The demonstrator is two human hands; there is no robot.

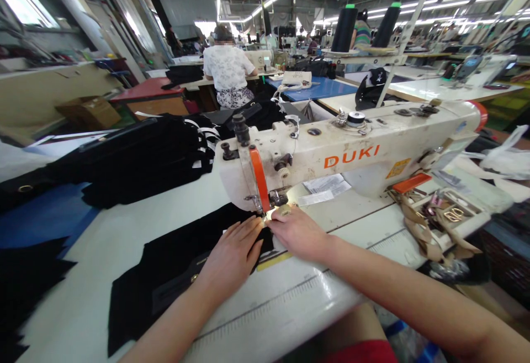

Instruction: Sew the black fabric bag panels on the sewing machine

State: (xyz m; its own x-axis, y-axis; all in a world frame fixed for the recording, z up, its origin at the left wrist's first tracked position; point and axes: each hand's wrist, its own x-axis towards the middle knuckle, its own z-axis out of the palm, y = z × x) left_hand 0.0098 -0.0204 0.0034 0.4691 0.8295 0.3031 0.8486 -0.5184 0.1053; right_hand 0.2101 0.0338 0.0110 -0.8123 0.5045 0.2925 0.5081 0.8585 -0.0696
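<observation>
The left hand (232, 253) lay on black cloth (169, 258), fingers close together — beside them curled the right hand (300, 233), its pinch unclear; a sewing machine (306, 156) stood just beyond.

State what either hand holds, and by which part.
The left hand lies flat on the black cloth, gripping nothing visible. The right hand curls in by the machine; whether it pinches the cloth cannot be told.

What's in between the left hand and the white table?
Black fabric lies between the left hand and the white table, as the head view shows.
</observation>
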